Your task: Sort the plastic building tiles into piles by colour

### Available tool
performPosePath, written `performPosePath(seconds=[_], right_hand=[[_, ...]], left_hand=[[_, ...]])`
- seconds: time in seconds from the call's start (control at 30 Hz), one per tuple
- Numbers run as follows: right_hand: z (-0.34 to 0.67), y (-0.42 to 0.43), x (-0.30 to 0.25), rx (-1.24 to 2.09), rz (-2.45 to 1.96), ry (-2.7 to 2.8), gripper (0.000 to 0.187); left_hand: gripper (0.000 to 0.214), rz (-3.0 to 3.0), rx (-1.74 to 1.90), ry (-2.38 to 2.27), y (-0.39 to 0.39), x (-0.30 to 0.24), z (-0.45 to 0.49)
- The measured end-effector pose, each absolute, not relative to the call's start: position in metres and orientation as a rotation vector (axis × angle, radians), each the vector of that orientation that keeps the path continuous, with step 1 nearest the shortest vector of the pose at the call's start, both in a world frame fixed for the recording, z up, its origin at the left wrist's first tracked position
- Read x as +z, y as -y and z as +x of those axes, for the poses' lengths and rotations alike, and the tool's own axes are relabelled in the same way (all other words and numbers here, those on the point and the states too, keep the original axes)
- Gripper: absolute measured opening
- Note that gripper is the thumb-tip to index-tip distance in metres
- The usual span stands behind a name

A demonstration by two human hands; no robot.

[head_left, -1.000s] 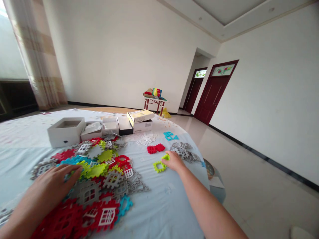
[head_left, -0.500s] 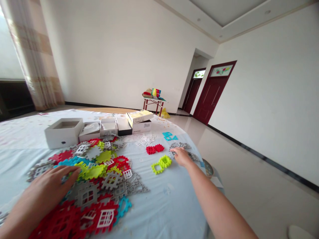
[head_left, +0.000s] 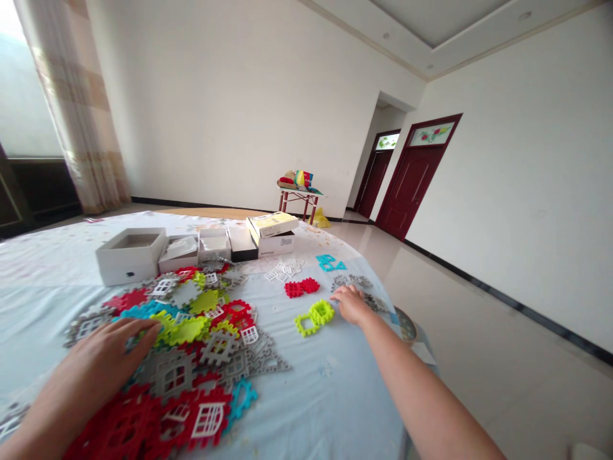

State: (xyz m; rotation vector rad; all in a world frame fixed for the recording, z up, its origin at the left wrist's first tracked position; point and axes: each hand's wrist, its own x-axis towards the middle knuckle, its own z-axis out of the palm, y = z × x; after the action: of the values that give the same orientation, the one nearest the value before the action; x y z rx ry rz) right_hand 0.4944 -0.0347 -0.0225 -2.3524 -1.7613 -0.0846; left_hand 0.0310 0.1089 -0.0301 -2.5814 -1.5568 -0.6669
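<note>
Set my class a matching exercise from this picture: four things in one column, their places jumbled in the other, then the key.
Things
1. Left hand
2. Right hand
3. Yellow-topped box
4. Small red group

Places
A. On top of a white box
B. Beside the small grey pile
C. Between the small white group and the lime-green group
D. At the large mixed-colour pile

Right pairs: 1-D, 2-B, 3-A, 4-C

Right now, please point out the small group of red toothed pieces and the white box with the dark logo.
Small group of red toothed pieces [head_left: 310,285]: head view, on its right piece.
White box with the dark logo [head_left: 127,262]: head view, on its front wall.
</note>
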Motion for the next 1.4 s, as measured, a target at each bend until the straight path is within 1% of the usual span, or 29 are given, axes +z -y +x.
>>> performPosePath(seconds=[0.07,0.13,0.2,0.23,0.37,0.5,0.63,0.9,1.07,1.17,1.3,1.4], right_hand=[[0.487,0.038,-0.017,-0.133,-2.331,1.732,0.041],[0.474,0.041,-0.01,-0.177,-2.24,1.731,0.037],[0.456,0.045,-0.004,-0.158,-2.09,1.808,0.032],[0.447,0.046,-0.002,-0.115,-2.012,1.876,0.033],[0.421,0.046,-0.002,0.126,-1.9,2.123,0.046],[0.417,0.042,-0.008,0.223,-1.941,2.162,0.038],[0.411,0.039,-0.008,0.179,-1.932,2.131,0.033],[0.345,0.019,-0.012,0.209,-1.603,2.106,0.03],[0.32,0.0,-0.024,0.201,-1.662,2.061,0.032],[0.317,-0.003,-0.029,0.194,-1.696,2.01,0.024],[0.321,-0.001,-0.023,0.238,-1.647,1.903,0.012],[0.332,-0.008,-0.016,0.379,-1.644,1.767,0.012]], left_hand=[[0.05,-2.594,-0.665,1.558,-0.106,-0.027,0.033],[0.05,-2.601,-0.652,1.569,-0.101,-0.022,0.035],[0.05,-2.602,-0.632,1.579,-0.096,-0.018,0.037],[0.049,-2.602,-0.625,1.583,-0.093,-0.015,0.038],[0.049,-2.603,-0.625,1.57,-0.085,-0.008,0.042],[0.049,-2.617,-0.617,1.601,-0.081,-0.003,0.042],[0.049,-2.652,-0.639,1.6,-0.077,0.001,0.043],[0.048,-2.649,-0.686,1.659,-0.074,0.007,0.042],[0.047,-2.618,-0.704,1.694,-0.075,0.009,0.036],[0.047,-2.584,-0.725,1.738,-0.077,0.009,0.031],[0.045,-2.531,-0.858,1.817,-0.084,0.005,0.02],[0.045,-2.456,-1.004,1.992,-0.091,0.0,0.009]])
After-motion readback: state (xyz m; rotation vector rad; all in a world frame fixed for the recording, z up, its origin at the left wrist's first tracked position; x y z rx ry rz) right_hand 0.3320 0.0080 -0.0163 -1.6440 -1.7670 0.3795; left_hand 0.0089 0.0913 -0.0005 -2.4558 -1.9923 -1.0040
